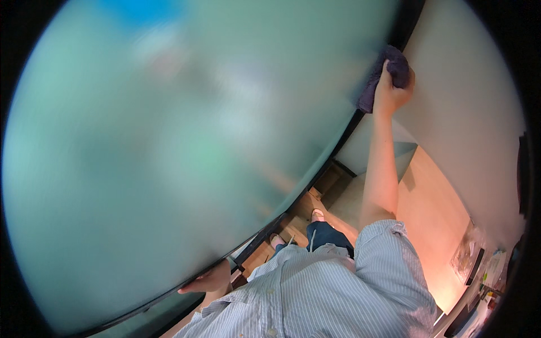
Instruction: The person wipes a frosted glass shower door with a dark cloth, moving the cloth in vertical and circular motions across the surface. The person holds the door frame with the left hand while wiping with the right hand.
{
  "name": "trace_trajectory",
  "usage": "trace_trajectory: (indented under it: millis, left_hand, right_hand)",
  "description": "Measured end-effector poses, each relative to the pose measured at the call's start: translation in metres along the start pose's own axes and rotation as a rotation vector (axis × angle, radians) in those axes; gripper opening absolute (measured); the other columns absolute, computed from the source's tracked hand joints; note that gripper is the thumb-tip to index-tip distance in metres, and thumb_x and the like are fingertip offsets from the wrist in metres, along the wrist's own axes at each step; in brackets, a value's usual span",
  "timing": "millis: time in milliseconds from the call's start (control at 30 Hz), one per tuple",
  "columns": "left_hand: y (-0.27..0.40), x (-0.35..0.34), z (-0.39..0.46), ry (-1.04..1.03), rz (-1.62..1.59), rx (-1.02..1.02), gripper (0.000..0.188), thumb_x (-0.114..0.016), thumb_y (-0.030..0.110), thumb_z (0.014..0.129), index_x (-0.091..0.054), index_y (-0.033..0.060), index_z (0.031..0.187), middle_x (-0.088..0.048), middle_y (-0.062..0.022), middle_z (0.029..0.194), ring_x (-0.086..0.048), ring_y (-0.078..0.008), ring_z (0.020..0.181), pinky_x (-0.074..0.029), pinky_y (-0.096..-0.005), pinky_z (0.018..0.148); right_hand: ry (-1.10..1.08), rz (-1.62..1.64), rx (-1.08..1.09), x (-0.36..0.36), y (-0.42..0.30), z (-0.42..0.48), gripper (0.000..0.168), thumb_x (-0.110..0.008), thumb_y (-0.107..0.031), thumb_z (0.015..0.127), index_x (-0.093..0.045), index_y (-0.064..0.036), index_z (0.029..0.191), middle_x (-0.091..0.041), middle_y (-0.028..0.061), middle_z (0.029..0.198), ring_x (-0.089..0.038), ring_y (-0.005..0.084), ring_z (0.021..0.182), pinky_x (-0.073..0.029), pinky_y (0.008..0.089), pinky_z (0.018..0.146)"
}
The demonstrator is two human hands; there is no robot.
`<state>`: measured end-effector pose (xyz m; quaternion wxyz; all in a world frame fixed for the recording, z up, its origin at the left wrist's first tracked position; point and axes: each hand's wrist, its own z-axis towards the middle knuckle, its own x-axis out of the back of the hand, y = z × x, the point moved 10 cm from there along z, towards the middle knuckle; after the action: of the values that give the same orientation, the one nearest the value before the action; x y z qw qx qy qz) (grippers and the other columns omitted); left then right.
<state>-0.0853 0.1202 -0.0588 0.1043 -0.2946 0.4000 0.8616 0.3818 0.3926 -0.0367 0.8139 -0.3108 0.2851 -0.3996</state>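
Note:
A large frosted glass panel (169,169) with a black frame edge (344,131) fills the left and upper part of the view, very close to me. My right hand (393,97) grips a bunched dark purple cloth (396,63) with the arm stretched up. The cloth lies against the panel's upper right edge, over the black frame. Down at the lower edge, my left hand (211,279) is at the panel's frame. Part of that hand is hidden behind the edge, so its grip cannot be made out.
A pale wooden surface (435,211) stretches to the right of my right arm. Clear plastic packaging (467,253) and several small items lie at the far right. A whitish panel (456,105) stands at upper right. Below are my feet on a wooden floor (255,257).

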Motion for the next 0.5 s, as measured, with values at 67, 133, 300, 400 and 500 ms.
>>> trace_trajectory:
  millis: [67,133,300,400,500]
  left_hand:
    - [0.001,-0.005,-0.005,0.021,-0.087,0.027,0.082,-0.028,0.079,0.082,-0.050,0.0136,0.126,-0.052,-0.0044,0.127,-0.048,-0.0243,0.115,-0.035,-0.0464,0.099]
    - [0.002,-0.007,-0.008,0.045,-0.050,0.039,0.080,-0.028,0.078,0.083,-0.050,0.0147,0.127,-0.051,-0.0036,0.128,-0.048,-0.0245,0.116,-0.035,-0.0470,0.099]
    - [-0.006,-0.009,-0.003,0.066,0.108,0.038,0.085,-0.030,0.083,0.078,-0.052,0.0151,0.124,-0.053,0.0015,0.125,-0.047,-0.0202,0.115,-0.035,-0.0428,0.100]
    - [-0.005,-0.011,0.002,0.063,0.201,0.039,0.088,-0.031,0.086,0.075,-0.053,0.0151,0.123,-0.053,0.0041,0.125,-0.047,-0.0176,0.115,-0.035,-0.0403,0.101]
    - [-0.012,0.008,0.005,0.066,0.324,-0.012,0.086,-0.030,0.084,0.077,-0.052,0.0135,0.122,-0.051,0.0028,0.127,-0.047,-0.0178,0.116,-0.035,-0.0403,0.101]
  right_hand:
    - [0.011,-0.014,-0.035,-0.002,0.010,0.001,0.023,-0.072,-0.013,0.078,-0.062,0.000,0.094,-0.065,0.0077,0.091,-0.060,0.0168,0.084,-0.046,0.0292,0.081]
    - [-0.003,-0.026,-0.047,0.001,0.014,-0.006,0.025,-0.073,-0.014,0.077,-0.062,0.001,0.094,-0.065,0.0081,0.091,-0.060,0.0170,0.084,-0.046,0.0295,0.081]
    - [-0.074,-0.241,-0.286,0.022,0.093,-0.072,0.025,-0.073,-0.015,0.077,-0.063,0.000,0.094,-0.065,0.0078,0.090,-0.061,0.0178,0.083,-0.047,0.0321,0.081]
    - [-0.135,-0.221,-0.518,0.036,0.166,-0.105,0.025,-0.073,-0.017,0.077,-0.062,-0.001,0.093,-0.064,0.0062,0.088,-0.059,0.0162,0.081,-0.047,0.0312,0.078]
    - [-0.143,-0.269,-0.463,0.043,0.158,-0.107,0.025,-0.074,-0.017,0.077,-0.061,-0.002,0.091,-0.062,0.0043,0.085,-0.056,0.0138,0.078,-0.046,0.0285,0.076]
